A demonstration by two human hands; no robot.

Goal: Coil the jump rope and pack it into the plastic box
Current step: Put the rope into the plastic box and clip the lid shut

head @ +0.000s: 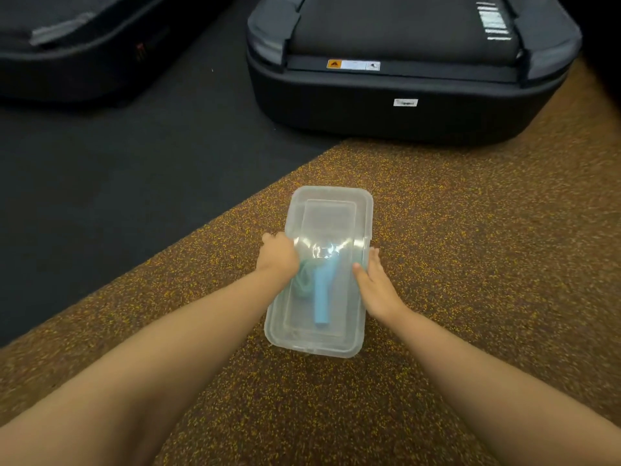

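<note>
A clear plastic box (327, 210) with its lid on lies on the speckled brown floor in front of me. Through the lid I see the jump rope (321, 297): light blue handles and a greenish coil of cord at the left. My left hand (277, 255) rests on the box's left edge, fingers curled over the lid. My right hand (378, 287) lies flat against the right edge, with the thumb on the lid.
A large black padded machine base (403, 105) stands just beyond the box. Another dark base (84, 45) is at the far left. Black matting (134, 163) borders the speckled brown floor (470, 247) on the left.
</note>
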